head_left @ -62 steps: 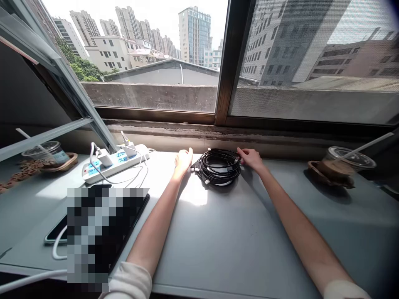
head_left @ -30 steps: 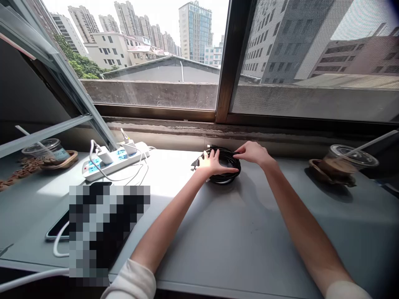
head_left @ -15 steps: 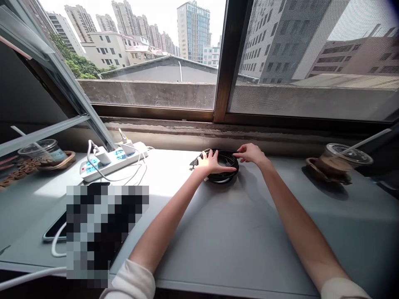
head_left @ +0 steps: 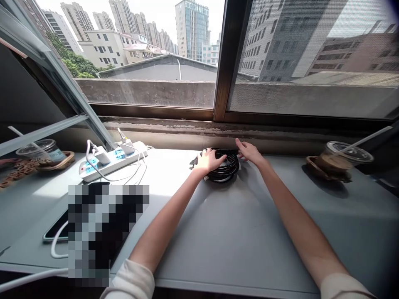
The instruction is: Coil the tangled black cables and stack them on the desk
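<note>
A coil of black cable (head_left: 227, 168) lies on the grey table (head_left: 237, 232) close to the window sill. My left hand (head_left: 208, 160) rests on the coil's left side, fingers spread flat over the loops. My right hand (head_left: 249, 152) touches the coil's far right edge with its fingers stretched out. Cable plug ends stick out at the coil's left, by my left hand.
A white power strip (head_left: 112, 160) with chargers plugged in lies at the left. A phone (head_left: 56, 230) with a white cable lies at the near left. Plastic cups with straws stand on wooden coasters at far left (head_left: 42, 151) and right (head_left: 344, 158).
My left hand went from beside the coil onto its top, then slid back to its left side. My right hand shifted along the coil's far right edge and flattened out.
</note>
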Motion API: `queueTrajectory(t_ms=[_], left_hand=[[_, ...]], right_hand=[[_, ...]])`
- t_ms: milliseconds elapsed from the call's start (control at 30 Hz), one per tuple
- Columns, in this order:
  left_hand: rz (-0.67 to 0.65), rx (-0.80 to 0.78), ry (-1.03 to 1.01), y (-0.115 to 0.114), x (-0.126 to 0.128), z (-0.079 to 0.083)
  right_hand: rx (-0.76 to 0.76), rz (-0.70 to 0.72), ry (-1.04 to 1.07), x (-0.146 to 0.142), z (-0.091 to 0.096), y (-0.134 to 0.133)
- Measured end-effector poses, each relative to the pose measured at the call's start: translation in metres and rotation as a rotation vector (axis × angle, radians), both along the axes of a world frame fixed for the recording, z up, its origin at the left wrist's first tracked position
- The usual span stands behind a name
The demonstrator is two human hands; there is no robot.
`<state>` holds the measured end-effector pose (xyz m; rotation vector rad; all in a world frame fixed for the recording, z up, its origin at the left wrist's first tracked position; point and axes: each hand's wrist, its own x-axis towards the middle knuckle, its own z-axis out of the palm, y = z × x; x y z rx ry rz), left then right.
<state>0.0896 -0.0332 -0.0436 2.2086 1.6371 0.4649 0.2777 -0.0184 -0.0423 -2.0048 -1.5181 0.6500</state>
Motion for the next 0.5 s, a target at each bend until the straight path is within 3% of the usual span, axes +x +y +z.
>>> queueTrajectory(t_ms=[133,233,400,500], left_hand=[[0.143,0.108,-0.083,0.005,-0.002,0.001],[0.275,0.157,-0.108,0.014,-0.017,-0.001],[0.471,0.089,-0.055,0.028,-0.055,-0.021],[0.503,0.050,-0.007,0.031,-0.065,-0.033]], right_hand=[[-0.011,-0.022,-0.034,0.008,-0.015,0.002],[-0.019,-0.067,-0.155,0.011,-0.029,0.001],[0.010,-0.096,-0.374,0.004,-0.047,0.001],[0.026,-0.061,-0.443,0.001,-0.051,0.002]])
